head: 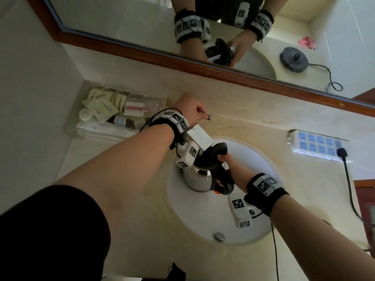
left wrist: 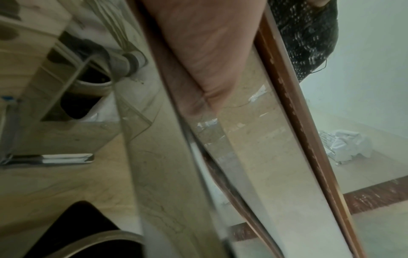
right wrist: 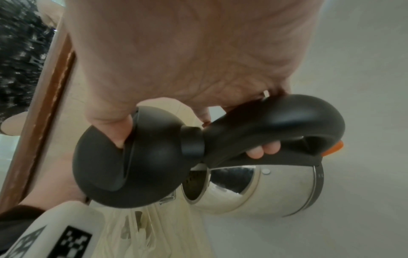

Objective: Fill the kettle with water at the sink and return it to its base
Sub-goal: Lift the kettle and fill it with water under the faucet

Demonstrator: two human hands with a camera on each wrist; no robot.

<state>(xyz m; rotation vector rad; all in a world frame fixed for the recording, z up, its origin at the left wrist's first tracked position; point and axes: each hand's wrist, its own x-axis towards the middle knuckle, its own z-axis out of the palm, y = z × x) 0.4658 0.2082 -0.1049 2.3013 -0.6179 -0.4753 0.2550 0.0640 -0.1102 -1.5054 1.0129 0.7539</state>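
Steel kettle [head: 197, 179] hangs lid-up over the sink [head: 253, 159], right hand [head: 231, 171] gripping its handle; left hand [head: 189, 107] pinches the tap lever [head: 209, 117]. A hard flow could splash out.

The kettle [right wrist: 253, 190] has a polished, mirror-bright steel body with a matt black plastic lid [right wrist: 132, 157] and handle [right wrist: 276, 127] (one small glossy orange tab). The sink [head: 253, 159] looks smooth white ceramic, set in a veined, glossy stone counter [head: 142, 220]; the mirror frame [head: 203, 66] is varnished wood.
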